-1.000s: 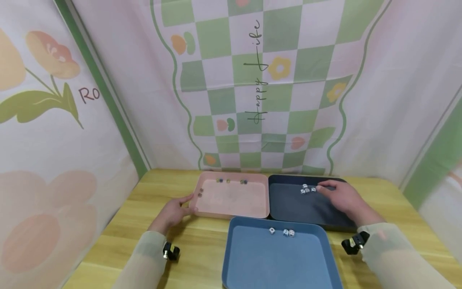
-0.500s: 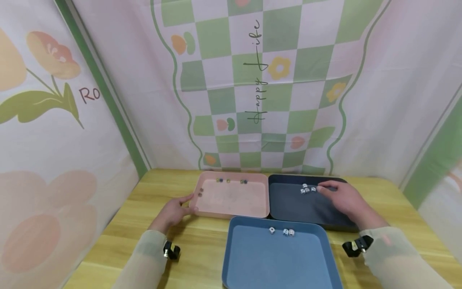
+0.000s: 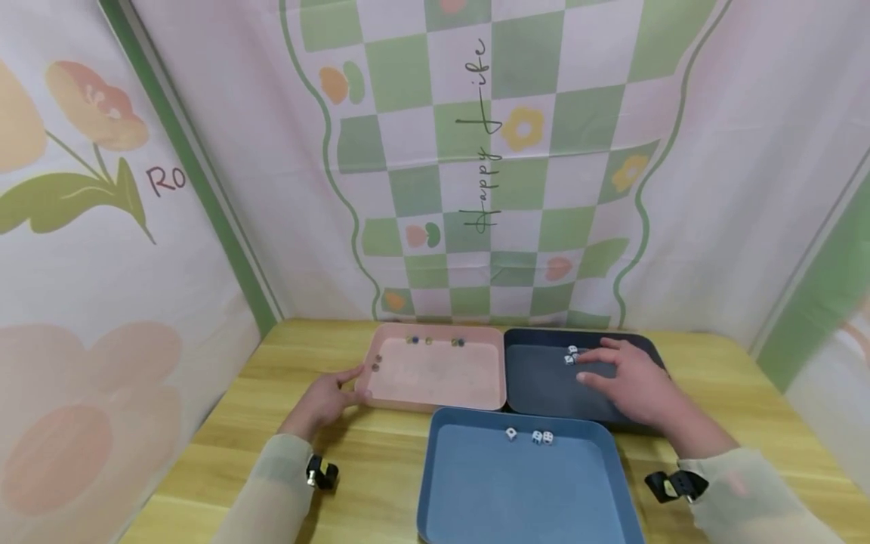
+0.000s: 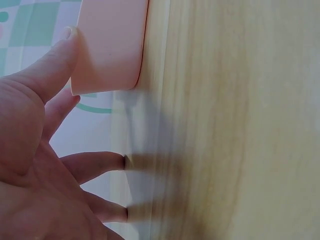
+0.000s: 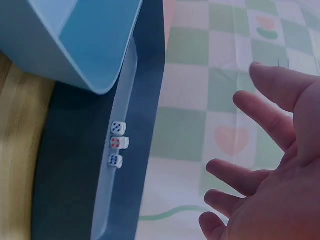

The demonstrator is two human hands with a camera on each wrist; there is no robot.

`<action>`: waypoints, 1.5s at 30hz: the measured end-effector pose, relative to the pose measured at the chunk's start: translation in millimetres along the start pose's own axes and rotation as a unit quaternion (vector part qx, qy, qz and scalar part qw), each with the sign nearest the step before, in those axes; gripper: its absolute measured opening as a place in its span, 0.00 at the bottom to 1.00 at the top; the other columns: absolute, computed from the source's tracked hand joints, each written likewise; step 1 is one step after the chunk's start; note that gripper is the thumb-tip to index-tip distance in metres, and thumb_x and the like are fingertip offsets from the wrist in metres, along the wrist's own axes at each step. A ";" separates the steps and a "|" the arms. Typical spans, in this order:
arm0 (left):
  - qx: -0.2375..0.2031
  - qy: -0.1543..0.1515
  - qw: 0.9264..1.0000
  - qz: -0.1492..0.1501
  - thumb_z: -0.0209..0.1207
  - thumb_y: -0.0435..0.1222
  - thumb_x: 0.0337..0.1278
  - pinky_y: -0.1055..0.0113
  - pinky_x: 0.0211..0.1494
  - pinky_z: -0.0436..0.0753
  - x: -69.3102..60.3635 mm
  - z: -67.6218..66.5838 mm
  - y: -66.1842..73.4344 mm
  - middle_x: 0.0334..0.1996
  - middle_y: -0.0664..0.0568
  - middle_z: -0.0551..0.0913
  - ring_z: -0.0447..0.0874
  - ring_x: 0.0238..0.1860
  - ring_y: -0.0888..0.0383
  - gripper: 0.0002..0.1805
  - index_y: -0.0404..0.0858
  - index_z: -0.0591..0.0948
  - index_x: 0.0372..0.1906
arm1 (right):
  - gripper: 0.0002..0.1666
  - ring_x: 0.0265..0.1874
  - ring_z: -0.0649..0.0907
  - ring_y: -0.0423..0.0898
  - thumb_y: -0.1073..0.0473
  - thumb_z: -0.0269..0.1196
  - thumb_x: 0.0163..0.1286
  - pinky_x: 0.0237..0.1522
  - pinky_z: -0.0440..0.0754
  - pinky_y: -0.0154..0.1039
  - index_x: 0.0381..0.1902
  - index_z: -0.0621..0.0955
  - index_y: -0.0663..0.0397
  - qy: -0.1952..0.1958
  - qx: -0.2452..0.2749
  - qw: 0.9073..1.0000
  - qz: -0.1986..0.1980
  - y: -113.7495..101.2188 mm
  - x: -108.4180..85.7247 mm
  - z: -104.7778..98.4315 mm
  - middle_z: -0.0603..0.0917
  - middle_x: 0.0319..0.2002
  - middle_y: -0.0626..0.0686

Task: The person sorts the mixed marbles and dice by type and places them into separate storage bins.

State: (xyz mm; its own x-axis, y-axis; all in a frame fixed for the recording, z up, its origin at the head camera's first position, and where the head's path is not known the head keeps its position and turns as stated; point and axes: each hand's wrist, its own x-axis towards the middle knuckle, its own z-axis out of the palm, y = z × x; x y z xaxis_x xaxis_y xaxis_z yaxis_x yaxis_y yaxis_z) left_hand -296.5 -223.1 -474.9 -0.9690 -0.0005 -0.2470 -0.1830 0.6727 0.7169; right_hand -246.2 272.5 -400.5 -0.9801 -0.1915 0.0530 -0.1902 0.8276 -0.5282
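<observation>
My left hand (image 3: 325, 399) rests at the left end of a pink tray (image 3: 435, 404). In the left wrist view, its thumb (image 4: 55, 62) touches the tray's wall near the corner and the other fingers are spread. My right hand (image 3: 632, 378) reaches over a dark navy tray (image 3: 544, 385) with fingers apart and nothing visible between them. Close by its fingertips is a small cluster of white dice (image 3: 569, 360), partly hidden in the head view. The right wrist view shows those dice (image 5: 118, 128) on the tray floor, with blue and red pips.
A blue tray (image 3: 523, 491) lies nearest to me, with three white dice (image 3: 511, 434) near its far edge. Small yellowish and blue pieces (image 3: 415, 340) lie along the pink tray's back and left edges. A patterned curtain (image 3: 462, 257) hangs behind the wooden table (image 3: 381, 476).
My right thumb and index finger, earlier close together beside the rightmost die, have spread apart, and the fingertips have shifted left over the dice. My left hand stays at the pink tray.
</observation>
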 end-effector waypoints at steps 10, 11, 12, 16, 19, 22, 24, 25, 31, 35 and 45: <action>0.002 -0.001 1.000 0.003 0.69 0.58 0.50 0.32 0.67 0.54 2.4 -0.4 -2.4 0.71 0.36 0.64 0.58 0.71 0.32 0.37 0.63 0.73 0.68 | 0.19 0.69 0.53 0.76 0.45 0.72 0.61 0.48 0.54 0.84 0.48 0.88 0.41 -0.024 -0.051 0.996 -0.073 -10.3 -14.4 19.7 0.64 0.70 0.71; 0.003 -0.001 1.000 0.003 0.69 0.58 0.50 0.32 0.67 0.55 2.4 -0.5 -2.7 0.71 0.36 0.64 0.58 0.71 0.32 0.37 0.63 0.73 0.68 | 0.18 0.69 0.53 0.75 0.45 0.73 0.59 0.48 0.54 0.83 0.47 0.88 0.39 -0.031 -0.055 0.995 -0.079 -10.5 -15.6 22.6 0.64 0.70 0.70; 0.004 -0.001 1.000 0.002 0.69 0.58 0.50 0.33 0.68 0.55 2.6 -0.5 -3.2 0.71 0.36 0.64 0.58 0.71 0.33 0.37 0.63 0.73 0.68 | 0.17 0.69 0.53 0.75 0.45 0.74 0.58 0.48 0.54 0.83 0.46 0.88 0.37 -0.038 -0.056 0.994 -0.085 -11.0 -16.8 25.3 0.64 0.70 0.70; 0.004 -0.001 1.000 0.002 0.69 0.57 0.52 0.33 0.68 0.55 2.4 -0.2 -3.6 0.72 0.37 0.64 0.58 0.71 0.33 0.36 0.64 0.73 0.68 | 0.15 0.70 0.52 0.74 0.47 0.75 0.57 0.49 0.53 0.83 0.43 0.88 0.31 -0.060 -0.061 0.992 -0.095 -12.4 -20.1 32.2 0.63 0.71 0.69; 0.001 0.000 1.000 0.000 0.69 0.58 0.52 0.32 0.67 0.54 2.1 -0.4 -3.2 0.72 0.37 0.64 0.58 0.71 0.33 0.36 0.64 0.73 0.68 | 0.14 0.71 0.51 0.74 0.47 0.75 0.57 0.50 0.52 0.83 0.43 0.87 0.28 -0.075 -0.062 0.990 -0.098 -12.8 -20.4 34.5 0.62 0.72 0.69; 0.001 0.002 1.000 -0.002 0.69 0.58 0.52 0.32 0.67 0.54 1.5 -0.7 -2.6 0.72 0.37 0.64 0.58 0.70 0.32 0.36 0.64 0.73 0.69 | 0.14 0.70 0.51 0.74 0.47 0.75 0.56 0.50 0.53 0.83 0.42 0.87 0.26 -0.084 -0.071 0.989 -0.099 -12.5 -20.2 37.5 0.62 0.72 0.69; 0.003 0.002 1.000 0.000 0.68 0.58 0.52 0.32 0.67 0.55 0.7 -1.0 -2.2 0.72 0.36 0.64 0.58 0.70 0.32 0.36 0.63 0.73 0.69 | 0.15 0.70 0.52 0.74 0.47 0.76 0.56 0.51 0.53 0.82 0.42 0.88 0.27 -0.085 -0.080 0.988 -0.099 -12.5 -20.1 40.0 0.62 0.72 0.69; 0.003 0.001 1.000 0.000 0.68 0.58 0.52 0.32 0.67 0.55 0.3 -1.1 -2.0 0.72 0.36 0.64 0.58 0.70 0.32 0.37 0.63 0.73 0.69 | 0.15 0.70 0.52 0.74 0.47 0.76 0.56 0.51 0.53 0.82 0.42 0.88 0.27 -0.085 -0.084 0.988 -0.099 -12.6 -20.2 41.1 0.62 0.72 0.69; 0.002 0.001 1.000 0.000 0.68 0.56 0.54 0.32 0.67 0.55 -2.7 -0.7 -0.1 0.72 0.37 0.64 0.58 0.71 0.32 0.35 0.63 0.73 0.69 | 0.15 0.71 0.51 0.73 0.47 0.76 0.55 0.53 0.53 0.79 0.43 0.88 0.27 -0.100 -0.103 0.985 -0.093 -13.2 -20.3 46.3 0.61 0.72 0.68; 0.004 0.001 1.000 -0.001 0.68 0.55 0.56 0.33 0.67 0.55 -3.0 -0.4 -0.1 0.72 0.36 0.64 0.58 0.70 0.32 0.34 0.62 0.73 0.69 | 0.17 0.71 0.50 0.73 0.46 0.76 0.55 0.54 0.54 0.78 0.44 0.88 0.26 -0.119 -0.114 0.982 -0.091 -12.4 -18.0 48.1 0.61 0.73 0.68; 0.000 0.001 1.000 0.003 0.67 0.56 0.55 0.32 0.67 0.55 -2.1 0.3 -1.1 0.72 0.36 0.64 0.58 0.70 0.32 0.35 0.63 0.72 0.69 | 0.15 0.71 0.50 0.74 0.43 0.75 0.55 0.55 0.53 0.78 0.43 0.88 0.24 -0.143 -0.136 0.977 -0.083 -9.5 -16.3 53.2 0.61 0.73 0.68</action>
State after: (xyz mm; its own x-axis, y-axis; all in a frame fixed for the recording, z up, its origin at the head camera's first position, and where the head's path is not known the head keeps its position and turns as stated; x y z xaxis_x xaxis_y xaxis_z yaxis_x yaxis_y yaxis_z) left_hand -294.2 -223.7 -475.4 -0.9704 0.0023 -0.2417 -0.1772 0.6732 0.7179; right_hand -225.4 239.7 -441.5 -0.8851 -0.4435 -0.1411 -0.3923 0.8741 -0.2864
